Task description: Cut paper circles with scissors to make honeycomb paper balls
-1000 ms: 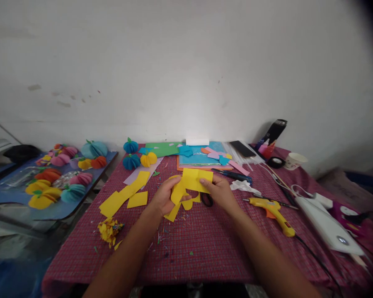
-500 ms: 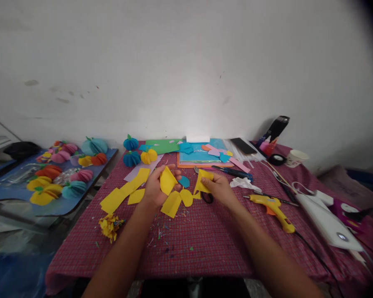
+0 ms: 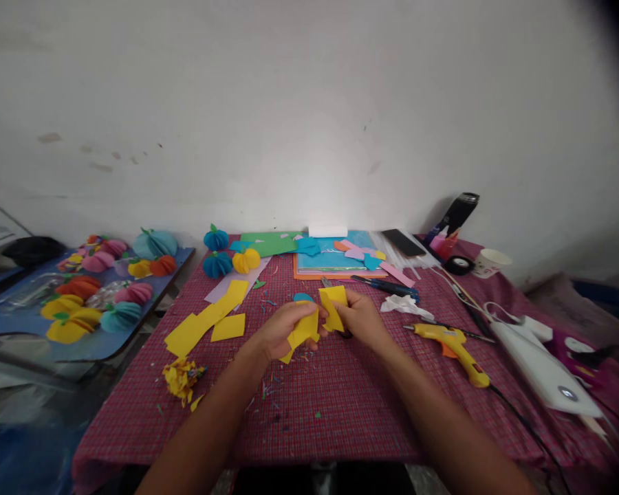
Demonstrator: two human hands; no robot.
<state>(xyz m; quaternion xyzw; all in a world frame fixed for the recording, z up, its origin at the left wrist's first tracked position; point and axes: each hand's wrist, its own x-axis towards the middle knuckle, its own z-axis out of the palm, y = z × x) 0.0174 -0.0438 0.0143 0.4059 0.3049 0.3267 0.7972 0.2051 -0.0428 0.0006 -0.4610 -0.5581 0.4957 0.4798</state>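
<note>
My left hand (image 3: 281,328) is closed on a yellow paper piece (image 3: 306,324), its thumb along the top edge. Facing it, my right hand (image 3: 364,317) pinches another yellow paper piece (image 3: 333,302) between thumb and fingers. The two hands are close together over the middle of the table. Just behind them lies a blue paper shape (image 3: 303,297). Under my right hand, scissors are mostly hidden; their dark handle (image 3: 346,335) shows in part. Left of my hands rest a long yellow paper strip (image 3: 206,318) and a yellow paper rectangle (image 3: 228,328).
A yellow hot glue gun (image 3: 451,340) lies at the right, near a white power bank (image 3: 541,364). Crumpled yellow scraps (image 3: 181,380) sit at front left. Behind are stacked coloured sheets (image 3: 320,260), a phone (image 3: 403,243) and a paper cup (image 3: 490,262). Paper pumpkins (image 3: 75,320) fill the left table.
My left hand has moved right and turned palm inward, nearer my right hand. The yellow paper in my right hand has tilted. A green scrap behind my left hand is now uncovered.
</note>
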